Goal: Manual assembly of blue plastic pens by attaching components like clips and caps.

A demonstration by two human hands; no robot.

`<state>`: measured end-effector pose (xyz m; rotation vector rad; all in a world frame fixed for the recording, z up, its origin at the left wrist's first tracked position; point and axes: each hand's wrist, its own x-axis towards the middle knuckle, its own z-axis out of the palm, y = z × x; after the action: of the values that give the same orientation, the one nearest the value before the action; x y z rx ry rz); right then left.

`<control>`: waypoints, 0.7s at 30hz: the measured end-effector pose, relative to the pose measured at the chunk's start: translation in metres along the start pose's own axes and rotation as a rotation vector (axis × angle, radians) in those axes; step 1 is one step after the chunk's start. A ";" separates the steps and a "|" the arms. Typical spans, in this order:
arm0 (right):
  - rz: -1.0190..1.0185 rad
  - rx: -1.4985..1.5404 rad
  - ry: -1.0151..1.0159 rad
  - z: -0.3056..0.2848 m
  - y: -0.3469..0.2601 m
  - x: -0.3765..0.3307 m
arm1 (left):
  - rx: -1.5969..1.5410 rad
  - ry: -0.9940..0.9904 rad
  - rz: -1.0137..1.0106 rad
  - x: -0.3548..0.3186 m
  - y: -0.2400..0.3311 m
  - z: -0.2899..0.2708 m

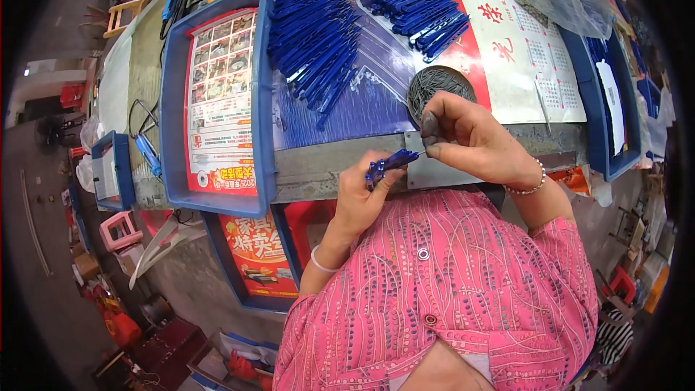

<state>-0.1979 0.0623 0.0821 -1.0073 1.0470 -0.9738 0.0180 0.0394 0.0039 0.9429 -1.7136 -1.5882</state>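
My left hand (pixel 358 199) is closed around a small bunch of slender, shiny blue pieces (pixel 386 165), their tips pointing right. Close beside those tips, my right hand (pixel 478 141) pinches with thumb and finger what looks like a thin metal pin (pixel 423 153); its far end is hard to make out against the blue. The right thumb and fingertips are darkened. Just behind the right hand sits a round tin (pixel 413 101) holding many grey metal pins (pixel 439 81). Large heaps of similar blue pieces (pixel 311 36) lie farther back on the table.
A blue tray (pixel 263 101) lined with printed paper stands left of the heaps. Calendar sheets (pixel 521 51) cover the table's right side, with a clear plastic bag (pixel 568 3) on them. Another blue tray (pixel 575 65) is at far right. The metal table edge (pixel 311 181) runs before me.
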 end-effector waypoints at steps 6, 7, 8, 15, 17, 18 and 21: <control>0.017 -0.151 -0.015 -0.003 -0.002 -0.001 | 0.120 -0.018 0.080 0.003 0.005 -0.001; 0.016 -0.262 -0.017 -0.003 -0.004 -0.002 | 0.176 -0.033 0.097 0.003 0.007 -0.002; 0.017 -0.261 -0.016 -0.004 -0.006 -0.003 | 0.232 -0.049 0.114 0.003 0.007 -0.002; -0.130 -0.825 -0.117 0.004 -0.002 -0.009 | 0.439 -0.098 0.251 0.000 0.001 -0.004; -0.080 -0.655 -0.065 0.000 0.001 -0.006 | 0.327 -0.095 0.081 -0.003 0.001 -0.006; -0.081 -0.657 -0.063 -0.003 0.003 -0.005 | 0.326 -0.096 0.084 -0.003 0.002 -0.005; 0.151 -0.067 -0.099 -0.015 0.018 -0.001 | 0.215 -0.070 0.042 -0.002 0.007 -0.003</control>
<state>-0.2102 0.0655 0.0623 -1.0060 1.0628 -0.7624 0.0212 0.0400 0.0116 0.9564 -1.9701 -1.4456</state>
